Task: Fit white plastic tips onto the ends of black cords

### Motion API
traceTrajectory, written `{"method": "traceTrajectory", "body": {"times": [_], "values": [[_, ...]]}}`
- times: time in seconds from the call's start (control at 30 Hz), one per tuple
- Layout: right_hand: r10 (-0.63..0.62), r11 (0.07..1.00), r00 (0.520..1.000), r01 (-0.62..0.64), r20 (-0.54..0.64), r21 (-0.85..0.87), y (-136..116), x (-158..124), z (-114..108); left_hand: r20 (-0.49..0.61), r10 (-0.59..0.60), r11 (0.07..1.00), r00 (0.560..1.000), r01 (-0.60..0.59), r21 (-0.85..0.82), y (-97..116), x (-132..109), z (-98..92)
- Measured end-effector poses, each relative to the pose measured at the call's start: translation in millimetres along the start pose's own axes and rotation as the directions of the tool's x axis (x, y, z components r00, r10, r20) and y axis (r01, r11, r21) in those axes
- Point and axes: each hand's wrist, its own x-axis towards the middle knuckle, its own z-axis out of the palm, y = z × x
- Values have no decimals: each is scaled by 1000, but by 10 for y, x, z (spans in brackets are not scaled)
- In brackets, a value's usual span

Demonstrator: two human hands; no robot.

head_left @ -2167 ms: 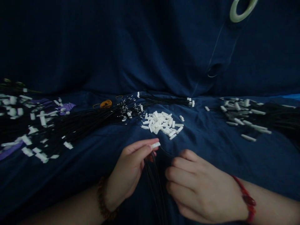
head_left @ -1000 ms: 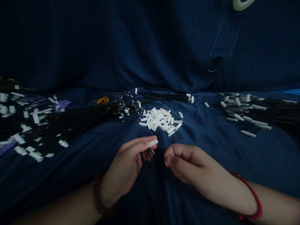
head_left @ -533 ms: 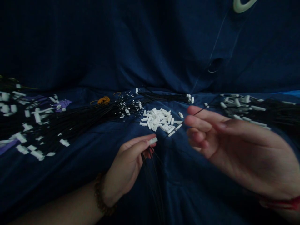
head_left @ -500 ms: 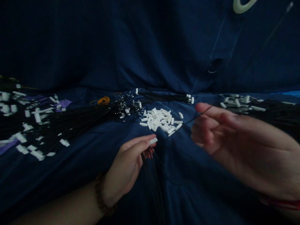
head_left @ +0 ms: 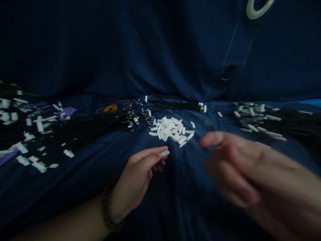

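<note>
Between thumb and fingertips, my left hand (head_left: 142, 170) pinches a small white plastic connector (head_left: 165, 153). Thin black wires (head_left: 164, 197) hang down below those fingers. My right hand (head_left: 240, 167) is smeared by motion, to the right of the heap. Its index finger points left and other fingers look curled; no wire shows clearly in it. In front of both hands, a heap of loose white connectors (head_left: 170, 129) lies on the dark blue cloth (head_left: 120, 140).
On the left lie black wires with white connectors (head_left: 40, 124) and a bundle with bare shiny tips (head_left: 135, 112). An orange coil (head_left: 110, 108) sits behind it. Another bundle (head_left: 175, 105) lies behind the heap. More connector-ended wires (head_left: 265, 117) lie right. A pale ring (head_left: 258, 11) is at top right.
My right hand has turned and moved down and nearer; the black wire at its fingertips no longer shows there. My left hand stays almost in place with the connector.
</note>
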Motion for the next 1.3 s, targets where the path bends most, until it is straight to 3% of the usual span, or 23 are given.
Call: {"method": "traceTrajectory", "body": {"times": [0.07, 0.1, 0.27, 0.53, 1.07, 1.3], "values": [[66, 970, 981, -106, 184, 218, 60, 36, 173, -2, -5, 1000, 1000, 5, 1, 5, -8, 1], [79, 965, 975, -127, 208, 229, 115, 56, 232, -7, -4, 1000, 1000, 4, -2, 5, -13, 2], [-36, 992, 996, 46, 79, -120, 375, 81, 285, -24, -7, 999, 1000, 6, -45, -12, -20, -1], [-140, 894, 989, 145, 44, -425, 396, 49, 309, -14, -19, 996, 1000, 18, -87, -23, -6, -4], [-161, 820, 987, 148, 26, -553, 414, 71, 353, -36, -43, 988, 998, 37, -151, -39, -57, 48], [-147, 829, 989, 137, 24, -543, 401, 52, 383, -47, -39, 991, 998, 32, -126, -37, -60, 49]]}}
